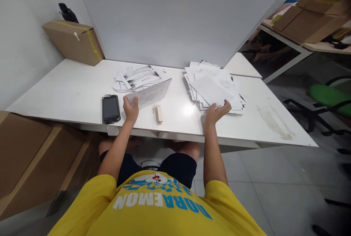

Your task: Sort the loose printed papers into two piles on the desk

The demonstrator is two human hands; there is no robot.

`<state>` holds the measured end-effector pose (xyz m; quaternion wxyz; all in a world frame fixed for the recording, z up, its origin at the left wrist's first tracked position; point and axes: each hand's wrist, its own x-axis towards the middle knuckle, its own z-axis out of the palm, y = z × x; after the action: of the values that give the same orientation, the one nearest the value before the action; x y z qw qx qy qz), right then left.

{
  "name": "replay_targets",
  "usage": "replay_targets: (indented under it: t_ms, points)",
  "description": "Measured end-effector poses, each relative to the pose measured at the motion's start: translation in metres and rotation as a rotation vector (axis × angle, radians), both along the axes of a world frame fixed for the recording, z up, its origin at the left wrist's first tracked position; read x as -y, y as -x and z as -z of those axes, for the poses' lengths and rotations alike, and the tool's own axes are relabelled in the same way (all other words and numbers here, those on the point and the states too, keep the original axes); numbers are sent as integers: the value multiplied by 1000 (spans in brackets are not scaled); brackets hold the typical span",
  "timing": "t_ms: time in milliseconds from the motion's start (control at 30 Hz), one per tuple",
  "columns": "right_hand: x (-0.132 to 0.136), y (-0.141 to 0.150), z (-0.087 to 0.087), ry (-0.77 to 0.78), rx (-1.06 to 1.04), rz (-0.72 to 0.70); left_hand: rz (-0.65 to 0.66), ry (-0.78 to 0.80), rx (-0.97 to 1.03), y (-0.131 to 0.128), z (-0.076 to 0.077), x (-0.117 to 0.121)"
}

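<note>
My left hand (131, 109) is closed on the left end of a printed sheet of paper (153, 92), held tilted up off the table. Whether it is one sheet or a few together, I cannot make out. Behind it lies a loose pile of printed papers (141, 77). My right hand (216, 112) is at the near edge of a larger, untidy paper stack (208, 78), by a blank-looking top sheet (211, 89). Its visible fingers are apart; some are hidden. A cream stapler (159, 114) lies on the table between my hands.
A dark handheld device (110, 109) lies left of my left hand on the white table (181, 119). A taped cardboard box (74, 42) stands at the back left, against the grey partition (164, 16). A green chair (331, 98) and more boxes (315, 12) are at right.
</note>
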<state>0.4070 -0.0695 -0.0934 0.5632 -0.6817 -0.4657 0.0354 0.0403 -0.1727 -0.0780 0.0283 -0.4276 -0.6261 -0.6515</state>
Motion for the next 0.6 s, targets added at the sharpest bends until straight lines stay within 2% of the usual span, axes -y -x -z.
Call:
replay_targets:
  t_ms: [133, 300, 367, 433, 500, 567, 600]
  points:
    - [-4, 2, -7, 32, -13, -18, 40, 33, 40, 4, 2, -3]
    - [0, 10, -17, 3, -5, -43, 293, 76, 72, 7, 1, -19]
    - [12, 22, -17, -50, -48, -89, 305, 49, 99, 3, -4, -23]
    - [33, 39, -17, -83, -140, -231, 265, -29, 163, -6, -12, -20]
    - [59, 57, -18, -58, -262, -456, 291, -99, 267, -16, -22, -8]
    - [87, 70, -22, 28, -449, -645, 434, -71, 400, -24, -31, 11]
    - [101, 73, -25, 100, -561, -740, 533, -7, 468, -27, -34, 23]
